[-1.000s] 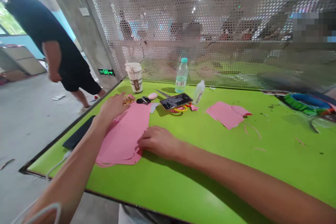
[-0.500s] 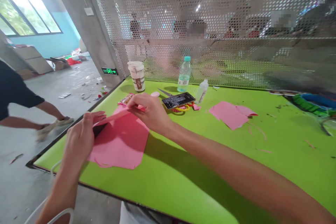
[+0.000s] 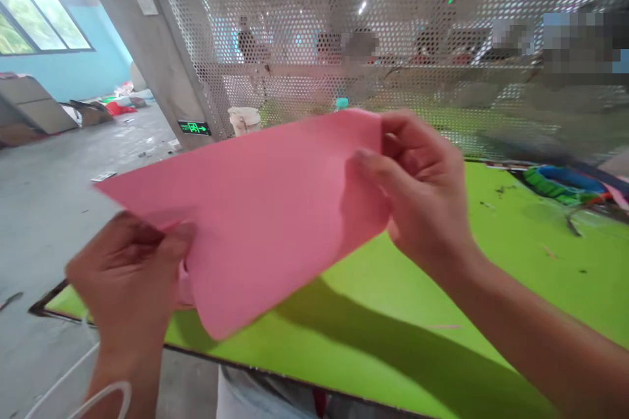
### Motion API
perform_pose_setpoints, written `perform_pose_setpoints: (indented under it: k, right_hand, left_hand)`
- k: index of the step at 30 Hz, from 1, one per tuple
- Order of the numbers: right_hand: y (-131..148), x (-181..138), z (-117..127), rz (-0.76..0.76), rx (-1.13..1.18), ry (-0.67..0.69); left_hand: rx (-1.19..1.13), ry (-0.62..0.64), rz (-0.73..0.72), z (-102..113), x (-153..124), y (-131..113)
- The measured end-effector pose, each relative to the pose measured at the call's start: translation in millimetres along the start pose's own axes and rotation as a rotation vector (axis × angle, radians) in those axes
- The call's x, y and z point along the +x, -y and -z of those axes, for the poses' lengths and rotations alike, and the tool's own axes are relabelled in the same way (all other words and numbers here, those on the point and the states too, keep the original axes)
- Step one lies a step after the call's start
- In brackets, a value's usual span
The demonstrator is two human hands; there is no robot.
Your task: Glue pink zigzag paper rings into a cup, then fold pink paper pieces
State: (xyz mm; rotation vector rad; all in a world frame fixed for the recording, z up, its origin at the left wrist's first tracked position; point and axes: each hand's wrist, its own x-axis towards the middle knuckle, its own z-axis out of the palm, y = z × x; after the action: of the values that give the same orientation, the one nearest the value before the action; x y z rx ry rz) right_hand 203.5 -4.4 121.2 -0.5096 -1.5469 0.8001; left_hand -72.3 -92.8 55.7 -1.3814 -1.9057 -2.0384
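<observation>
I hold a large pink paper sheet (image 3: 265, 209) up in the air in front of me, above the bright green table (image 3: 403, 314). My left hand (image 3: 125, 275) pinches its lower left edge, fingers closed on the paper. My right hand (image 3: 417, 186) grips the upper right corner between thumb and fingers. The sheet hides most of what lies on the table's far left side.
A paper cup (image 3: 244, 119) and a bottle's teal cap (image 3: 342, 103) peek over the sheet by the perforated metal screen (image 3: 393, 26). Green and blue material (image 3: 565, 183) lies at the far right. The table's left edge (image 3: 49, 301) borders a concrete floor. A white cable (image 3: 73, 380) hangs by my left wrist.
Both hands have lifted the pink sheet off the table and raised it toward the camera. A person in dark clothes at the left has gone out of view.
</observation>
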Motion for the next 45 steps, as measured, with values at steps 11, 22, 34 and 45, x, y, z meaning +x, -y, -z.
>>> perform_pose_setpoints:
  k: [11, 22, 34, 45]
  right_hand:
    - [-64, -48, 154, -0.517, -0.306, -0.317]
    - [-56, -19, 162, -0.689, -0.262, -0.150]
    - [-121, -77, 130, -0.621, -0.442, 0.111]
    - [-100, -79, 119, -0.314, -0.489, 0.099]
  left_hand:
    - [-0.312, 1.142, 0.238, -156, 12, -55]
    - [-0.372, 1.239, 0.658, -136, 23, -51]
    - [0.333, 1.283, -0.014, -136, -3, 1]
    - [0.187, 1.041, -0.411, -131, -2, 4]
